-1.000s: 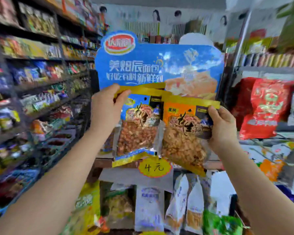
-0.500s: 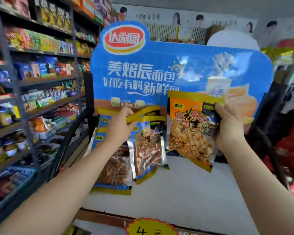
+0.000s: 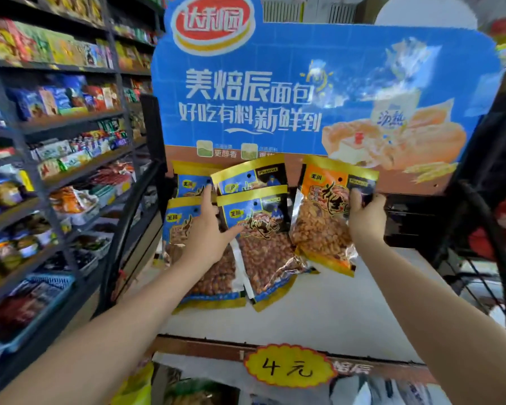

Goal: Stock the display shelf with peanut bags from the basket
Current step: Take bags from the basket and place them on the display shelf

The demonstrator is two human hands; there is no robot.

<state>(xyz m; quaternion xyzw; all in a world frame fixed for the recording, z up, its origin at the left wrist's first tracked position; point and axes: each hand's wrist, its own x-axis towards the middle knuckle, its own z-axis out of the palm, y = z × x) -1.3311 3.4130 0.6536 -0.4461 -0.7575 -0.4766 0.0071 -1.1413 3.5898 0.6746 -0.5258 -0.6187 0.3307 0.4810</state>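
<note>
1. Gripping the orange peanut bag (image 3: 324, 220) by its upper right edge, the right hand (image 3: 365, 217) holds it upright near the back of the white display shelf (image 3: 348, 311), just right of the blue bags
2. Left hand (image 3: 208, 229) lies with fingers spread and straight on the blue peanut bags (image 3: 263, 247), which overlap toward the shelf's back left corner, leaning against the blue backboard (image 3: 304, 83)
3. Yellow price tag (image 3: 289, 366) hangs at the shelf's front edge
</note>
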